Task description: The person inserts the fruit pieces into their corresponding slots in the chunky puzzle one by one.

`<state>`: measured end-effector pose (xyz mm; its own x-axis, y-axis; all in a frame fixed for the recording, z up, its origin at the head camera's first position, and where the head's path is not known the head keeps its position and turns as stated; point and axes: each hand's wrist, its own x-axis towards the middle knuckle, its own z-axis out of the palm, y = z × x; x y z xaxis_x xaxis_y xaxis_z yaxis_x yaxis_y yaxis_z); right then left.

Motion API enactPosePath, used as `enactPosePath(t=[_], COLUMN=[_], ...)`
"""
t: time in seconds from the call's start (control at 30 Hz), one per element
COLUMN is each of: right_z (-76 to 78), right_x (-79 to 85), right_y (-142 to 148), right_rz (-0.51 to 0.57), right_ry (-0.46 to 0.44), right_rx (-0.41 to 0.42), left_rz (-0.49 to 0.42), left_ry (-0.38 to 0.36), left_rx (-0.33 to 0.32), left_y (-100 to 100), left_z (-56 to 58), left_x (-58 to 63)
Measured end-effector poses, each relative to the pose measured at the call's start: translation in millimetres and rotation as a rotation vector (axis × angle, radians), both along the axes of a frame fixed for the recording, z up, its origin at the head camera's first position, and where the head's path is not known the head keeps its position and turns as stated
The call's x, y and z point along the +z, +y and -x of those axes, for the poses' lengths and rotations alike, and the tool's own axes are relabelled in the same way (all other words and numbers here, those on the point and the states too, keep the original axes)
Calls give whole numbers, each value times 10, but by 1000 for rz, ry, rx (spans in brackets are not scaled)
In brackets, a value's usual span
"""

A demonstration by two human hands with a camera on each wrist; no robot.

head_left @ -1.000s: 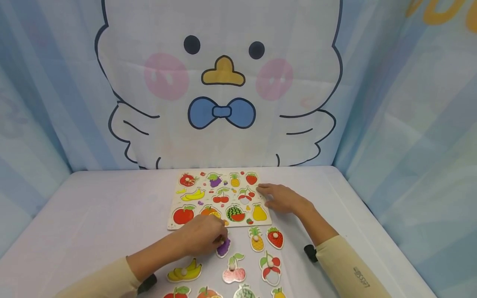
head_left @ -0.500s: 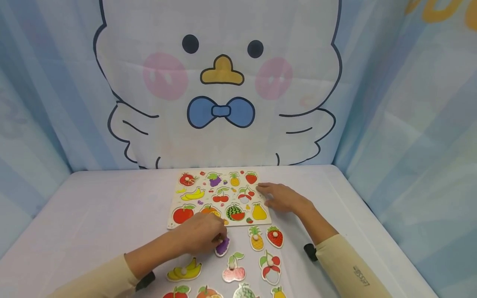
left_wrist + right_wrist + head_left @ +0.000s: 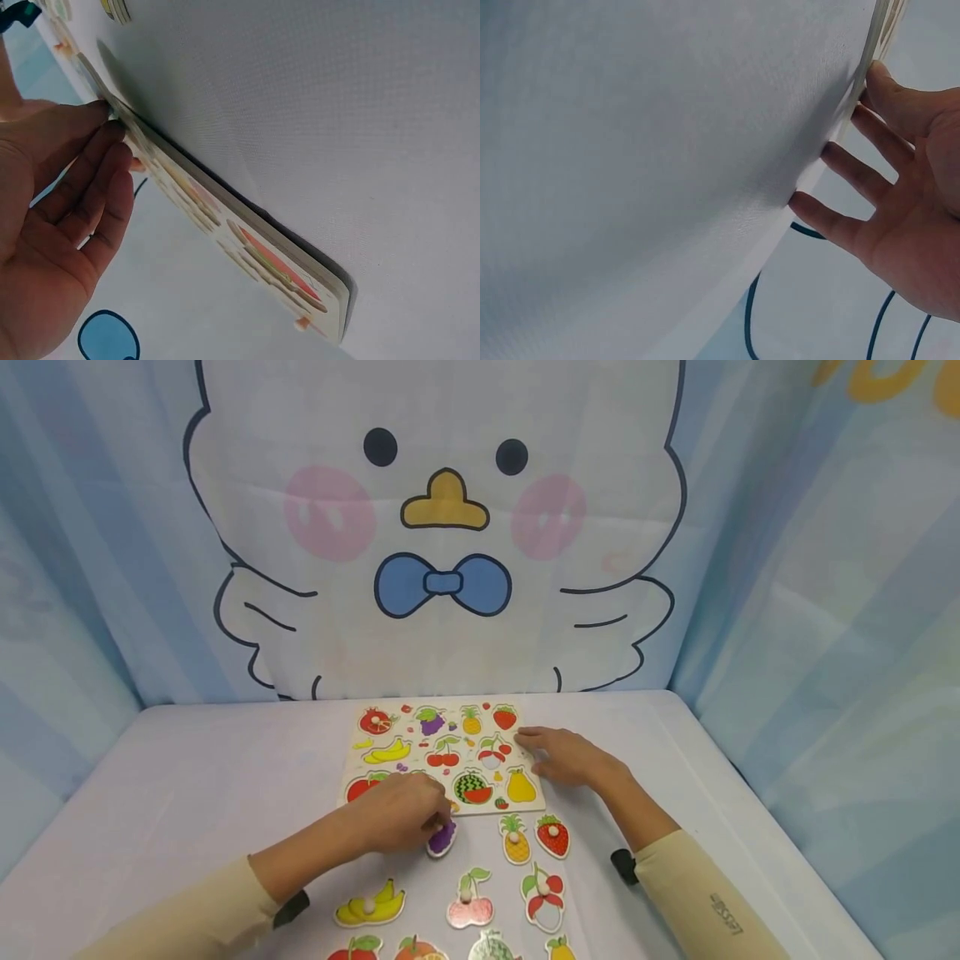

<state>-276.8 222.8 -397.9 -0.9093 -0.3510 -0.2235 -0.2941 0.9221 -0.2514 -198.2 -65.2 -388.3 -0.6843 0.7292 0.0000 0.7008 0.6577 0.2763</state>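
"Board (image 3: 468,760) on the table (image 3: 225,793): what's hidden?"

"Part of its near left, behind the left hand (image 3: 401,810). That pinches the grape piece (image 3: 442,839) by the board's near edge, covering its top."

"And the right hand (image 3: 566,757)?"

"Fingers apart, touching the board's right edge."

"Writing?"

"Orange letters (image 3: 872,393), cut off upper right; sleeve lettering (image 3: 726,914), too small to read surely."
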Motion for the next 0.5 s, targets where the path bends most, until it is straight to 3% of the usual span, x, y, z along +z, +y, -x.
enactPosePath(t=[0.5], right_z=[5], right_x=[11], right_y=[10], right_rz=[6], right_ry=[-3], right_rx=[10], left_rz=[24], left_ry=[-23], left_rx=[75], left_y=[-13], left_z=[225], left_x=[56])
